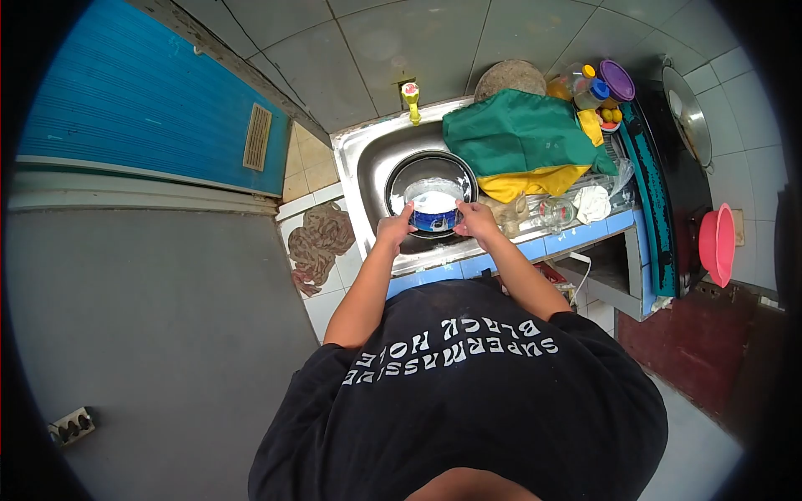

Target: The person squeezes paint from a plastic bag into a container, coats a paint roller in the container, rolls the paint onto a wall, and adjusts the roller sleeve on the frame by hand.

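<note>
Between my two hands is a round tub (435, 220) with a blue label band and white stuff inside, its kind too small to make out. My left hand (397, 229) grips its left side, and my right hand (477, 224) grips its right side. The tub is over the near part of a round black basin (399, 177), which sits in the metal sink (365, 150). Whether the tub touches the basin's bottom, I cannot tell. Above the sink's back edge a yellow-green tap (411, 104) sticks out of the tiled wall.
Right of the sink lies a green and yellow cloth (522, 134), with glassware (555, 212) in front. Bottles (591, 94) and a purple-lidded container (616, 81) stand behind. A black stove (668, 167) and pink basin (717, 245) are farther right. Crumpled brown cloth (324, 235) lies left.
</note>
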`<state>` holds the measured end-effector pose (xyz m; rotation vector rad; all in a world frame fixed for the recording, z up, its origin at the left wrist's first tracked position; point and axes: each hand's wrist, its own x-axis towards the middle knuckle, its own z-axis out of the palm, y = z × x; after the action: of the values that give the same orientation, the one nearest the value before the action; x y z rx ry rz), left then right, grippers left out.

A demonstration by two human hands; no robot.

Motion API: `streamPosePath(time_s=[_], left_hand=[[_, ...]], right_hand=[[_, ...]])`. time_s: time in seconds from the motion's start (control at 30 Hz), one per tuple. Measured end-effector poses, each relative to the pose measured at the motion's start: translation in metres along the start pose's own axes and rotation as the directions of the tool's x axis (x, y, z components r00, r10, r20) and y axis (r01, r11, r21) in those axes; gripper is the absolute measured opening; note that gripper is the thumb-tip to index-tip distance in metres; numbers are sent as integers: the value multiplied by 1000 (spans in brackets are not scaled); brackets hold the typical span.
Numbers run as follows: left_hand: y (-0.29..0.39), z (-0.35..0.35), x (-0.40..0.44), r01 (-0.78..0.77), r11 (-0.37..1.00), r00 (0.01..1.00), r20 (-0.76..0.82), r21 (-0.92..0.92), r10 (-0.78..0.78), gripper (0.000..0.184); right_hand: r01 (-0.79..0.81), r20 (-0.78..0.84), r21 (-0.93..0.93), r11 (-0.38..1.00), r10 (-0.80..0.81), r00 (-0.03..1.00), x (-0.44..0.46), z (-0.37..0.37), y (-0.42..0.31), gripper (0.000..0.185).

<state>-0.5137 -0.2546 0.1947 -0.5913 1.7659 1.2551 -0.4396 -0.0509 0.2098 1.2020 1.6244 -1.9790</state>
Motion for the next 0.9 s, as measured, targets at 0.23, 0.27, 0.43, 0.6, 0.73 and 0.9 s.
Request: streamPosePath(time_s=[0.23,0.27,0.43,0.6,0.73,0.9], left_hand=[[5,3,-5,2,1000,999,-41,8,-2,75],[7,4,-8,-2,1000,996,-92,-4,2,72],[6,2,-5,7,1000,999,-54,11,-6,74],[10,5,-10,10,1000,995,-101,0,-10,72],[11,4,-11,13,1000,995,-100,-1,-13,73],[6,2,-4,13,1000,996,-88,6,-12,75]], right_hand=[[-8,18,-25,1000,8,1000,3,-1,0,47],[-8,18,-25,1000,9,1000,4,-1,0,47],[0,2,-30,1000,0,1000,5,-1,1,45],[-6,3,-29,1000,6,1000,3,0,-1,45],[9,-1,-29,1000,-9,1000,1,1,-2,42],[9,0,-33,999,-9,1000,2,1,-2,42]])
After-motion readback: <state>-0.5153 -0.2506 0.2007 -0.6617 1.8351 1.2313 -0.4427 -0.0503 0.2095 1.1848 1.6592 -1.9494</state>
